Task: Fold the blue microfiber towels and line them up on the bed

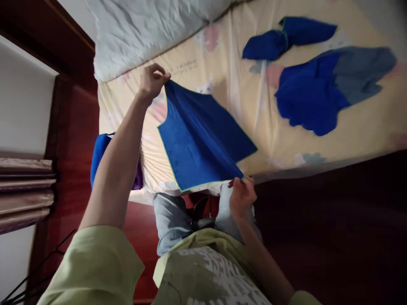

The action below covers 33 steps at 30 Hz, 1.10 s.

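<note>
A blue fabric piece (200,131) with thin green edging is stretched slantwise over the front of the bed. My left hand (154,82) pinches its upper left corner between thumb and fingertips. At the lower right corner, close to the mattress edge, my right hand (242,195) has its fingers closed on the same piece. A soft fold runs through the cloth between both hands. One side has a curved cut-out, below my left hand. Part of the cloth's lower edge hangs near my knees.
On the patterned bed sheet (244,97) lie a twisted blue cloth (289,38) and a crumpled blue-and-grey cloth (318,89). A white quilted bedding piece (149,29) covers the far left. Something blue (98,154) sits beside my left forearm. Curtains (27,190) hang at left.
</note>
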Tool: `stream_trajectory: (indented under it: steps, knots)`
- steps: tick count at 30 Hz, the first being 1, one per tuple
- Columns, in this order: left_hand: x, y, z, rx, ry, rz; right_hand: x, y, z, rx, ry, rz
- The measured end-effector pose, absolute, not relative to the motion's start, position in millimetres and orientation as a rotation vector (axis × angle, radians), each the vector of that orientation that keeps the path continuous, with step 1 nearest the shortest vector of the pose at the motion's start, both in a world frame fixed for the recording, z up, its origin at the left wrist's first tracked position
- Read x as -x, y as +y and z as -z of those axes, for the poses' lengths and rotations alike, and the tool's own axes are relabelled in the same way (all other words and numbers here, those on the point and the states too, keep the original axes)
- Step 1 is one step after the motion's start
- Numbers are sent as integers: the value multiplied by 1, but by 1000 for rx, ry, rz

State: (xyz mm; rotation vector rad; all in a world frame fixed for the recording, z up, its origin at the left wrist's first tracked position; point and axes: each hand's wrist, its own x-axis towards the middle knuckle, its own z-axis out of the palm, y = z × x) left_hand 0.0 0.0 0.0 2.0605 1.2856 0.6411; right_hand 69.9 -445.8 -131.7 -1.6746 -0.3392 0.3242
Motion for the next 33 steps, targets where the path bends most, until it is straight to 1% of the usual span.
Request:
stream_trajectory:
  steps: [3, 8, 12, 17, 20, 23, 27, 33]
  knots:
    - [39, -24, -48, -1956, 1209, -759, -104, -448, 96, 1602, -430, -225]
    - [110, -79, -122, -1730, 1073, -1128, -167, -438, 16, 1389, -659, -97]
    - [157, -134, -180, -1615, 988, -1316, -207, -423, -64, 1245, -784, -153]
    - [204, -195, -233, -1605, 865, -1349, -233, -404, -155, 1145, -836, -271]
    - [224, -216, -244, -1649, 799, -1364, -235, -397, -191, 1129, -844, -248]
    - [237, -227, -244, -1750, 788, -1430, -229, -395, -212, 1140, -878, -177]
    - [250, -235, -240, -1851, 935, -1538, -214, -397, -226, 1149, -946, -87]
    - [270, -238, -241, -1917, 1233, -1570, -197, -399, -235, 1167, -1043, 31]
